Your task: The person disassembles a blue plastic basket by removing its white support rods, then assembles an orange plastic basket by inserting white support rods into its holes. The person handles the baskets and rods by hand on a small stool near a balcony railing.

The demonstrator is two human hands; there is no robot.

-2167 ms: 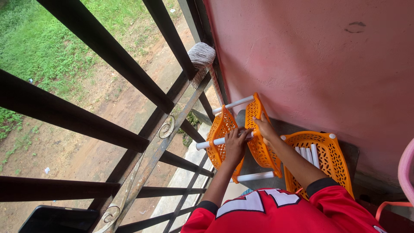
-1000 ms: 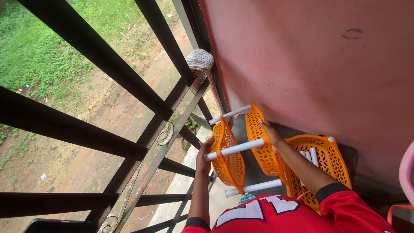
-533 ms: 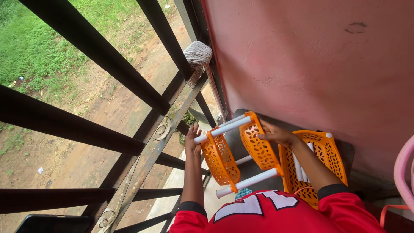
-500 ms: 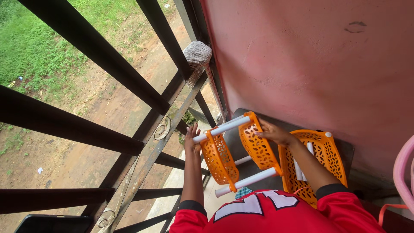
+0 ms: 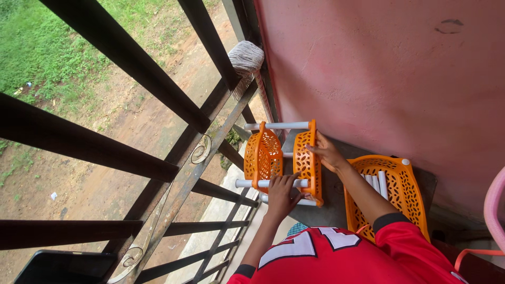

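Observation:
An orange plastic rack of two perforated trays joined by white tubes stands on its side on a grey ledge. My left hand grips the near white tube between the trays. My right hand holds the edge of the right tray. A third orange tray lies flat to the right, with several loose white tubes in it.
A pink wall rises right behind the rack. Dark metal railing bars run along the left, with a mop head leaning at the corner. A pink hoop edge shows at far right. A dark object sits at bottom left.
The rack has been turned and set more upright. My left hand moved from the rack's outer left end to the near white tube between the trays. My right hand stayed on the right tray.

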